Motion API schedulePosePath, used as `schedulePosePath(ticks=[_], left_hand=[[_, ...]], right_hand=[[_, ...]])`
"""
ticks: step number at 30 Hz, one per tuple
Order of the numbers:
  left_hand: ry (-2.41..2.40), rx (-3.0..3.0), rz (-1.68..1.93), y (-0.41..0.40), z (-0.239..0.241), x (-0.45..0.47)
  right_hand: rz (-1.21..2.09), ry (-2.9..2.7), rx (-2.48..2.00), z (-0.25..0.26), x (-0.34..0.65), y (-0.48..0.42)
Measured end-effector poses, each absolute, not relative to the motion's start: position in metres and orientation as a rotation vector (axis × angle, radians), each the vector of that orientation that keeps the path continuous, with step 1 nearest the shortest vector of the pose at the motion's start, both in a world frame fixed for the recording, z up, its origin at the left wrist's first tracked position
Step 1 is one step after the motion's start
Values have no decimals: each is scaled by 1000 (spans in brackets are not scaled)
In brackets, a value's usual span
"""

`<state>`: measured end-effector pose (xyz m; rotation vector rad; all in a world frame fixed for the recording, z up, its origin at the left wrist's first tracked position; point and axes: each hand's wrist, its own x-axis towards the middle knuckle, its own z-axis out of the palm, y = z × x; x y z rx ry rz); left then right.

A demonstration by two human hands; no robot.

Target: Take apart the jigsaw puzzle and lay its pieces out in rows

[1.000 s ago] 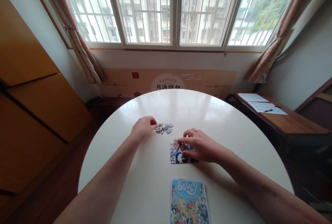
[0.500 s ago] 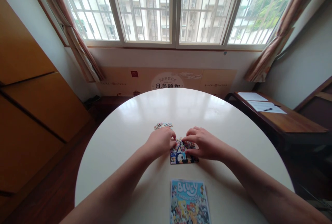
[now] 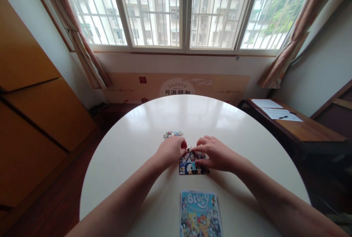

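Left hand [image 3: 171,152] bent inward, pinching small piece [image 3: 189,150]; right hand [image 3: 217,152], fingers spread, touches puzzle [image 3: 189,169] lying between both.

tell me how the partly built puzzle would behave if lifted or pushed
The puzzle may sag or break apart if lifted, as it seems built of small pieces like those in the pile beyond. It looks thin and flat, so probably light and unlikely to roll. The glossy table might let it slide when pushed.
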<state>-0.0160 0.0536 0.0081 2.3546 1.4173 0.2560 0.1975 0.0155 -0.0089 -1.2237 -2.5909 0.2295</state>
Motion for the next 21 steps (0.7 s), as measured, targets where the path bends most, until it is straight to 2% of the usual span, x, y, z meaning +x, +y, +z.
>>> schedulePosePath(ticks=[6,10,21], left_hand=[[1316,2153,478,71,11,-30],[1482,2034,566,93,21,-58],[1747,2005,424,112,0,-78]], right_hand=[[241,-2582,-1227,-7,197,14],[242,-2580,-1212,-7,196,14],[213,-2561,-1242,-13,188,13]])
